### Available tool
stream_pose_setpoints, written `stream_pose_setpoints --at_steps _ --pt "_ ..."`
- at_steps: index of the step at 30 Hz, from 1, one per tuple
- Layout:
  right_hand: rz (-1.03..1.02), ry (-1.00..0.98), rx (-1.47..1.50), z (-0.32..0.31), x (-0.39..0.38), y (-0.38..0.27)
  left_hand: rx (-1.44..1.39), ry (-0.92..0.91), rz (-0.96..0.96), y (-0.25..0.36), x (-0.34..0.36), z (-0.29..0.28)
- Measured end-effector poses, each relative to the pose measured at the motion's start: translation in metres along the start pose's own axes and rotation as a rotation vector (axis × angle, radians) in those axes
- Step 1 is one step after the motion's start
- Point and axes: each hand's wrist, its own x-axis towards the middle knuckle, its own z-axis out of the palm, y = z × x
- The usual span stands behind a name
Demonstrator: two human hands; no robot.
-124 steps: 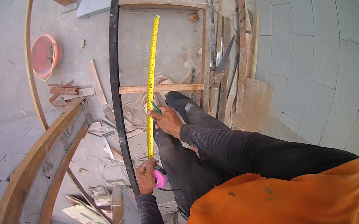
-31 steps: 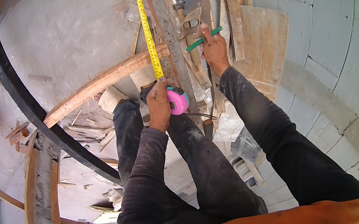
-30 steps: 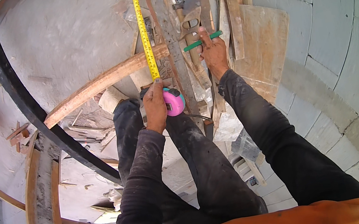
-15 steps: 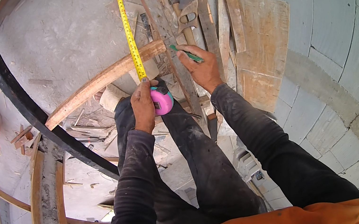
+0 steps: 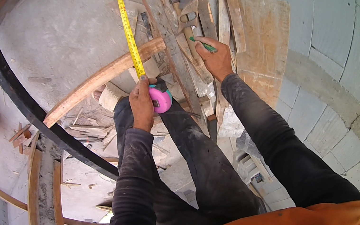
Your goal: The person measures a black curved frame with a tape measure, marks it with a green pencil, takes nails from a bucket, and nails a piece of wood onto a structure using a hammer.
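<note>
The tape measure (image 5: 163,100), a pink case with teal and black trim, sits at mid-frame in the left hand's (image 5: 141,106) closed grip, its yellow blade (image 5: 128,30) running to the top edge. The right hand's (image 5: 218,61) grip pinches a green pencil (image 5: 208,47); half a second ago it was nearer the wooden crosspiece (image 5: 98,85). Concrete floor (image 5: 62,34) spreads at upper left, bounded by the black bar (image 5: 17,92).

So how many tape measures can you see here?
1: the pink tape measure, held in the left hand with its yellow blade extended. Any others could be hidden under the scrap wood.
</note>
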Motion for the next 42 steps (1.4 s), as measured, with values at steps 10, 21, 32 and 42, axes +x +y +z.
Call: stream_pose_setpoints --at_steps 10,21,32,42 --pt "0.138 -0.293 0.309 0.026 0.040 -0.136 0.004 0.064 0.243 0.029 -0.039 -0.020" --pt "-0.203 -0.535 0.090 0.167 0.044 -0.350 -0.104 0.207 0.285 0.029 -0.132 -0.148" --pt "-0.372 -0.582 -0.315 0.384 0.004 -0.405 -0.089 0.349 0.264 0.030 -0.107 -0.326" --pt "-0.476 -0.491 -0.476 0.449 0.031 -0.418 -0.158 0.303 0.279 0.044 -0.066 -0.372"
